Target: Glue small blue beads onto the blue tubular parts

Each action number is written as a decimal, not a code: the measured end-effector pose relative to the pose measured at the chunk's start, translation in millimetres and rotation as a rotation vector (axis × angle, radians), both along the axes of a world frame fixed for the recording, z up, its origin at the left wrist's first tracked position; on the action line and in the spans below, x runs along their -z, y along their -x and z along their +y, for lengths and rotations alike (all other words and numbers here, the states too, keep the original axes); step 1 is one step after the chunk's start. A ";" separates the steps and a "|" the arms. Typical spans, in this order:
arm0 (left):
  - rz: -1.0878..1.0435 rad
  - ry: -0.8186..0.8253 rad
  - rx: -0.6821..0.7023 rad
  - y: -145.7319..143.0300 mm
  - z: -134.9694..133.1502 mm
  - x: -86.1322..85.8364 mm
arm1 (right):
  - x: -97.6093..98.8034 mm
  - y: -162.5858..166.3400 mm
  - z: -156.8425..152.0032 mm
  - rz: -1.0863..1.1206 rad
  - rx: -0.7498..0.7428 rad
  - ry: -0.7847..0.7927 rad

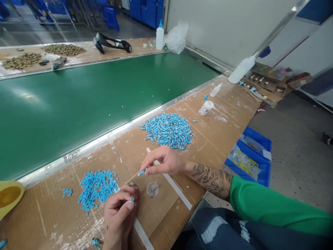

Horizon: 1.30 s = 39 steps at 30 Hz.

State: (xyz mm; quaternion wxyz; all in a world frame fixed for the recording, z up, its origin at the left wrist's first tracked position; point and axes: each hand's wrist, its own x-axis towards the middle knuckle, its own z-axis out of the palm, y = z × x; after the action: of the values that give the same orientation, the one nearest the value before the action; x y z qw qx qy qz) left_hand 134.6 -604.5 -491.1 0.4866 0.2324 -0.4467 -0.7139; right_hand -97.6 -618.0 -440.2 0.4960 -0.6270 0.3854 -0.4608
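Note:
My right hand [164,161] pinches a small blue piece [142,172] with a pale tip between thumb and fingertips, above a taped sheet of cardboard [158,215]. Lower and to the left, my left hand [121,208] is closed on a tiny blue ring [132,199] at thumb and forefinger. A shallow clear dish [153,189] with a thin stick in it sits on the cardboard between and just right of the hands. Beyond my right hand lies a heap of blue pieces [169,131]. Loose blue rings [96,189] are spread left of my left hand.
A green conveyor belt [91,100] runs behind the worktop. Toward the far right stand a white cup [206,108], a small bottle [215,90] and a large bottle [241,69]. Blue bins [267,175] sit below the right edge. A yellow object [20,189] is at far left.

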 end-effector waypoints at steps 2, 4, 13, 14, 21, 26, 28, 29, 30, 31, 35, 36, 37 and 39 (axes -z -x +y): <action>-0.003 -0.027 -0.014 0.2 0.4 -2.0 | 0.1 -12.5 9.0 -0.062 -0.059 0.084; -0.007 -0.040 -0.035 -0.3 0.6 -3.1 | -0.3 -19.5 12.5 -0.105 -0.116 0.150; -0.018 0.014 -0.023 -4.3 0.9 -0.5 | 3.6 -24.3 17.7 -0.069 -0.160 0.189; -0.019 0.019 -0.023 -4.3 0.7 -0.8 | 3.3 -25.0 18.9 -0.059 -0.152 0.194; -0.036 0.038 -0.013 -2.8 -0.4 -5.4 | 0.2 -26.6 20.9 0.015 -0.155 0.226; -0.041 0.092 -0.008 -4.9 -0.4 -2.7 | -1.3 -26.0 22.2 0.016 -0.084 0.234; -0.055 0.113 -0.014 -4.8 -0.8 -0.9 | -2.0 -26.2 22.8 0.004 -0.063 0.222; -0.061 0.120 -0.017 -4.7 -1.0 0.1 | -2.4 -26.5 23.1 -0.005 -0.055 0.213; -0.066 0.127 -0.020 -4.6 -1.1 1.1 | -3.0 -26.9 23.4 -0.015 -0.046 0.205; -0.069 0.134 -0.022 -4.8 -1.1 2.4 | -3.7 -27.4 23.7 -0.023 -0.037 0.198; -0.113 0.150 -0.031 -8.2 0.5 9.2 | -5.9 -29.2 25.2 -0.013 -0.016 0.161; -0.127 0.150 -0.035 -9.2 1.1 11.0 | -6.0 -29.3 25.5 -0.005 -0.018 0.151; -0.138 0.149 -0.039 -10.0 1.6 12.5 | -5.9 -29.4 25.9 0.002 -0.022 0.141; -0.149 0.152 -0.041 -10.8 2.1 14.7 | -5.3 -29.2 26.6 0.009 -0.027 0.130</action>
State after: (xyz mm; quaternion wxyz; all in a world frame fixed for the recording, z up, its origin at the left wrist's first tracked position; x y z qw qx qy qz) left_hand 145.4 -602.4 -505.8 0.4827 0.2560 -0.5297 -0.6487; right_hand -68.5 -591.4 -434.9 0.4589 -0.6650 0.3485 -0.4751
